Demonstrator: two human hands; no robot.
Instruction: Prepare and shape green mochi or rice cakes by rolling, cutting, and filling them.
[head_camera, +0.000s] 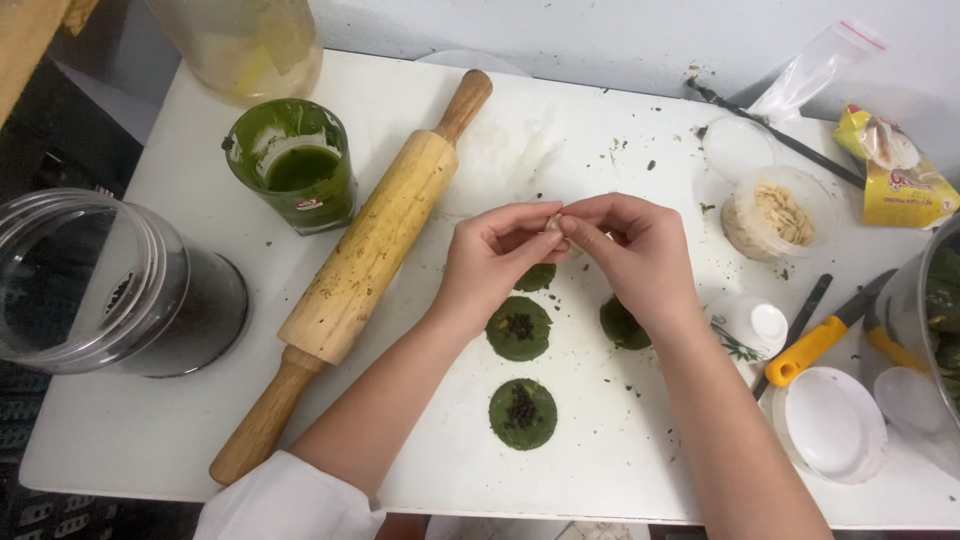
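Note:
My left hand (492, 255) and my right hand (636, 252) meet above the white table (140, 420), fingertips pinched together on a small pale piece (553, 223), perhaps a seed. Below them lie flat green dough discs. One disc (519, 328) and another disc (523, 413) carry a heap of small dark bits. A third disc (537, 278) and a fourth disc (620, 326) are partly hidden under my hands.
A wooden rolling pin (365, 265) lies diagonally at the left. Beside it stand a cup of green liquid (294, 167) and an open blender jar (100, 285). At right are a tub of pale seeds (780, 215), a white lid (832, 422), yellow-handled tool (822, 340) and a snack bag (895, 170).

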